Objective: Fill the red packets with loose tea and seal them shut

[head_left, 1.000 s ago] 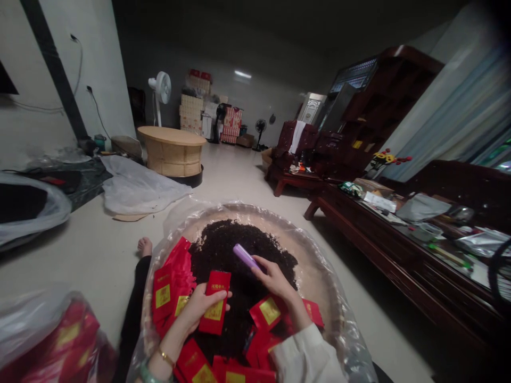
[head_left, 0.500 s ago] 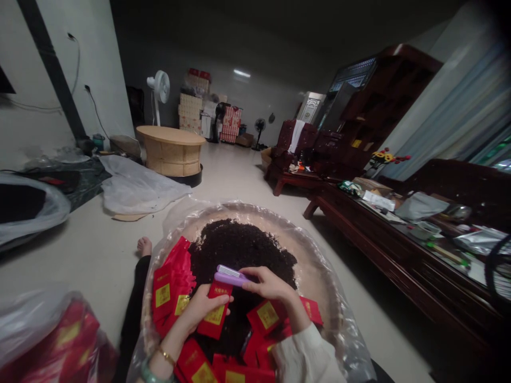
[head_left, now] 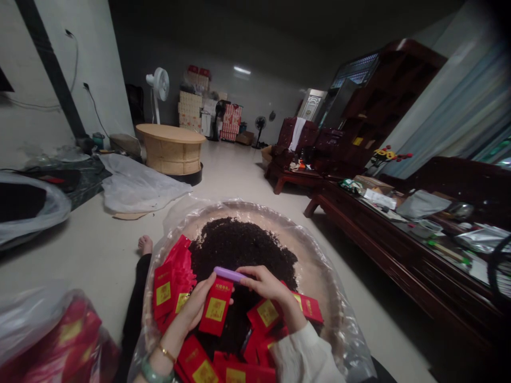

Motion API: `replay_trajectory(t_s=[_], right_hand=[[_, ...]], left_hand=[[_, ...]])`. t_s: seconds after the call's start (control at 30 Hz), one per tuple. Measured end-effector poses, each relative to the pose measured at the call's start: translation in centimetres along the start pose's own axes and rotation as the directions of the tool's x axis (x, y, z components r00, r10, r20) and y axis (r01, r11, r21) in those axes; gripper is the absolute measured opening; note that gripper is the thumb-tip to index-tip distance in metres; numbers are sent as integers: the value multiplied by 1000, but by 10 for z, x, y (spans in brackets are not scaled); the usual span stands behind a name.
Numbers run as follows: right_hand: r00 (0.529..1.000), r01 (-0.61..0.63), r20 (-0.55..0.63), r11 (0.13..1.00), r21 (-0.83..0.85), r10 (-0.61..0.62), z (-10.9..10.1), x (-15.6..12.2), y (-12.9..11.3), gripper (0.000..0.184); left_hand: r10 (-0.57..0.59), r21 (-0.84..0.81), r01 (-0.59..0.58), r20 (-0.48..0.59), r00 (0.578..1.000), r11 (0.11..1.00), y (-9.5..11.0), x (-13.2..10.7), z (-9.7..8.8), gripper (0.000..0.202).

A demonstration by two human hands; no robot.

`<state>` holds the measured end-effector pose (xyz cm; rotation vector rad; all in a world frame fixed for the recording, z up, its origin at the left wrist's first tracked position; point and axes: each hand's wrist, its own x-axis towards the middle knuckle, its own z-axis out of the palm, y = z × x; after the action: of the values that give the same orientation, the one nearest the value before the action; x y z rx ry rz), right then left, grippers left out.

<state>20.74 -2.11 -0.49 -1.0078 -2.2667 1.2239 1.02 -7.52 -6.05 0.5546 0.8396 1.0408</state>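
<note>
My left hand (head_left: 195, 307) grips a red packet (head_left: 216, 308) with a yellow panel, held upright over the round tray (head_left: 311, 252). My right hand (head_left: 266, 283) holds a small purple crimping iron (head_left: 228, 274), whose jaws lie closed across the packet's top edge. The left thumb is beside the iron's far end. Behind them is a heap of dark dried leaves, apparently tea (head_left: 243, 247). More red packets lie in the tray, in a pile at the left (head_left: 163, 284) and around my right wrist (head_left: 267, 314).
Clear plastic sheeting (head_left: 351, 330) covers the tray's rim. A bag of red packets (head_left: 59, 340) stands at lower left. A long dark wooden table (head_left: 359, 229) with clutter runs along the right. A round wooden table (head_left: 171, 149) and loose plastic (head_left: 139, 183) are ahead on the left.
The crimping iron's jaws, parted before with ridged plates showing, have come together over the packet's top. My left thumb has moved up toward the iron, showing more of the packet's front.
</note>
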Motion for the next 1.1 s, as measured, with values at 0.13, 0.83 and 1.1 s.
replay_trajectory(t_s=[0.13,0.83,1.1], right_hand=[[1000,-22,8,1000,10,22,1,0,2,38],[904,-74,-426,970,-233,-33,12,3,17,24],[941,-54,-337,968,-244,-32,50,19,-8,5]], left_hand=[[-56,-49,56,9,998,997,-1,1,-1,56],[2,239,2,-17,1000,971,-2,-1,4,52],[-16,269,10,20,1000,963,-3,-3,4,48]])
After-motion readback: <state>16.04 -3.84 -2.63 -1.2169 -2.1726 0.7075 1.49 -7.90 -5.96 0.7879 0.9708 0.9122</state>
